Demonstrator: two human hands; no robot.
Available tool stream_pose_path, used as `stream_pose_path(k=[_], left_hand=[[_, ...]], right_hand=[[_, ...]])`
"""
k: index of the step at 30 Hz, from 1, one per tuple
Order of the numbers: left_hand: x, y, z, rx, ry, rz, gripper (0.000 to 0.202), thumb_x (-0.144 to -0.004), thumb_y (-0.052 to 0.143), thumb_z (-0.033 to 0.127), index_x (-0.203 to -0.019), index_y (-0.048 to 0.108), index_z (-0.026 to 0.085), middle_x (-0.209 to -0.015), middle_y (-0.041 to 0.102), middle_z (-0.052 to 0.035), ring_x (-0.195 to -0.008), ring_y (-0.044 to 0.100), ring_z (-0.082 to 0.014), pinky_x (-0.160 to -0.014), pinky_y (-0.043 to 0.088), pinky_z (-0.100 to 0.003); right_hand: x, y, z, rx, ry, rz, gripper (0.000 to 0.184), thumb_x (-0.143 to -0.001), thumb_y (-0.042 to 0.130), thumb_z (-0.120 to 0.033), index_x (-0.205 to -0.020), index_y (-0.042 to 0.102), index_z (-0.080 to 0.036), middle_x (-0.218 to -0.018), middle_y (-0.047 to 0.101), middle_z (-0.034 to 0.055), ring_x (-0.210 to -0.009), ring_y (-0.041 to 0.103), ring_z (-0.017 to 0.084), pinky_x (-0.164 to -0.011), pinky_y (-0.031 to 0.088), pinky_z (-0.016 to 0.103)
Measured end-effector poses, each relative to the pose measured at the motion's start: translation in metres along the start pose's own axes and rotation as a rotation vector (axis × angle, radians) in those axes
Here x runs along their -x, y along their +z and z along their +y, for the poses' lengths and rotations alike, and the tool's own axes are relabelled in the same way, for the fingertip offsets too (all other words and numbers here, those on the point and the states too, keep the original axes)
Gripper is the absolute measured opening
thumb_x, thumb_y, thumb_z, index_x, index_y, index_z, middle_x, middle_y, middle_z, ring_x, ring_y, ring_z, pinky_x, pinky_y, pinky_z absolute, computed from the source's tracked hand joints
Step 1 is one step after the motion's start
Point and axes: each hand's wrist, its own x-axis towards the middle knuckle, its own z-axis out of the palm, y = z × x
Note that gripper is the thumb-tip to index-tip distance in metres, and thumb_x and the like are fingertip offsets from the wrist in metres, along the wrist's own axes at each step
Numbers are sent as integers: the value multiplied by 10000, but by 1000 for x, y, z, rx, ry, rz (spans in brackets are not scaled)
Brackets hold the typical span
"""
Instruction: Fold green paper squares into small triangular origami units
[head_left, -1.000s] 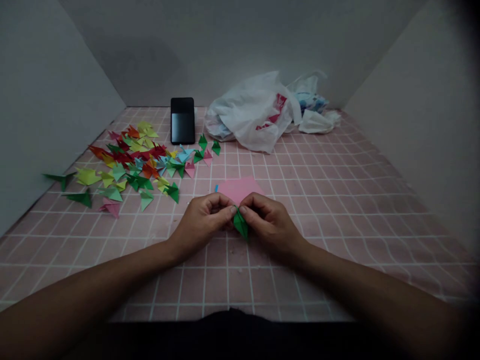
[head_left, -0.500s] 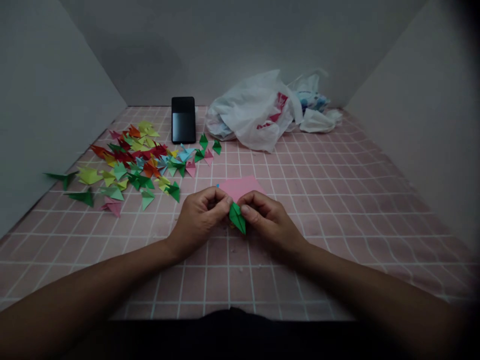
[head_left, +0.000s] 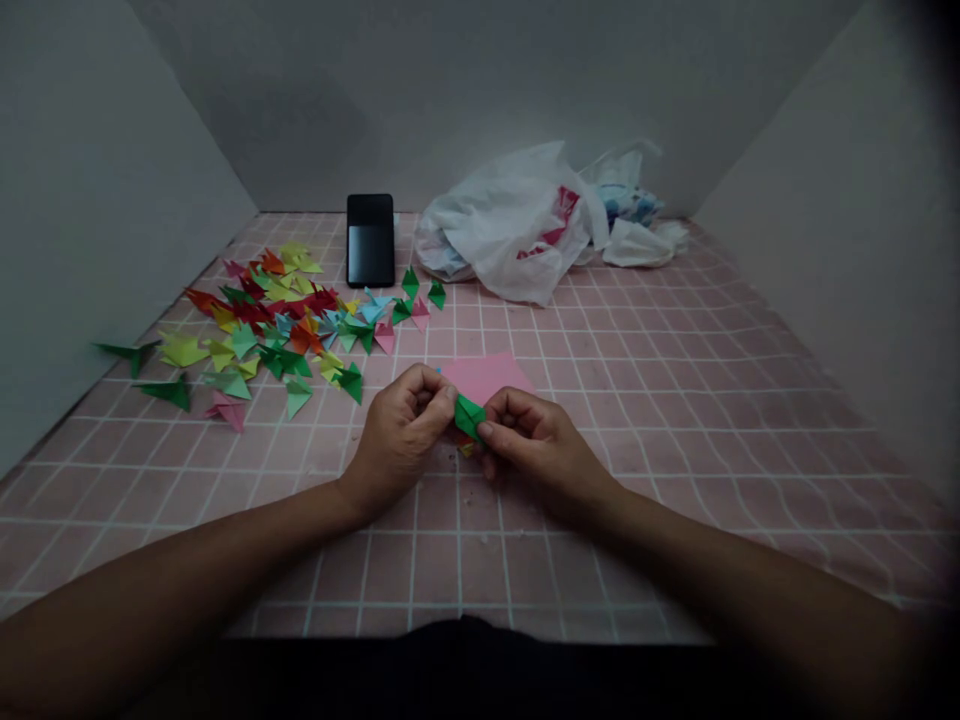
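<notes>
The left hand [head_left: 401, 435] pinches the upper left corner of a green folded paper [head_left: 469, 416] between thumb and index finger. The right hand [head_left: 544, 440] grips the lower right edge of the same workpiece between thumb and fingers. Both grips are closed on the paper. The green folded paper is located between the two hands, at the near edge of a pink paper sheet [head_left: 487, 375]; whether it contacts the sheet cannot be determined. A small yellow and red item shows directly below it, partly concealed by the fingers.

To the left, a group of multicoloured folded papers [head_left: 262, 330] covers part of the tablecloth [head_left: 675, 420], which carries a pink and white grid. Behind this group is a black phone [head_left: 370, 240]; its screen displays a pale reflection across the lower portion.

To the right of the phone, a white plastic bag [head_left: 491, 225] lies crumpled. Red printing is visible on its right side; the characters are creased and cannot be read. Beside it, a second bag [head_left: 626, 195] bears blue markings, too small to identify
</notes>
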Motion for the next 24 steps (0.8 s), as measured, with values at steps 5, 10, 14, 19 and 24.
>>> stream_pose_path(k=[5,10,14,19,24], left_hand=[[-2,-1,-1,32,-91,-54,197,-864,666,336,-788,567,184,-625,683,0,-572,659,-127,-591,573,-238],[-5,-2,-4,34,-145,-125,192,-860,682,339,-823,589,174,-670,672,7,-596,676,-130,-602,586,-247],[-5,-3,-1,6,-131,-181,232,-830,727,371,-858,636,160,-703,656,12,-553,615,-102,-527,510,-209],[-5,-5,6,-97,-115,-275,227,-857,675,348,-758,648,146,-597,602,27,-532,544,-88,-538,441,-204],[-5,-4,6,-48,-106,-286,188,-854,666,319,-791,651,142,-630,628,15,-566,569,-97,-567,449,-213]], right_hand=[[-4,-5,-1,-23,-75,117,154,-862,684,-304,-822,566,-212,-575,631,-40,-477,565,104,-476,439,229],[-5,-6,-4,-6,-73,154,149,-829,700,-266,-777,571,-211,-582,563,-69,-401,466,66,-393,341,211],[-3,-3,-7,61,-57,138,153,-826,682,-240,-738,561,-208,-545,511,-78,-410,443,64,-386,291,211],[-2,-3,-8,75,-42,106,158,-835,673,-257,-749,553,-201,-563,523,-73,-432,459,66,-408,302,215],[-3,-6,-7,41,-64,117,163,-842,676,-280,-776,551,-199,-550,510,-79,-426,439,63,-419,304,207]])
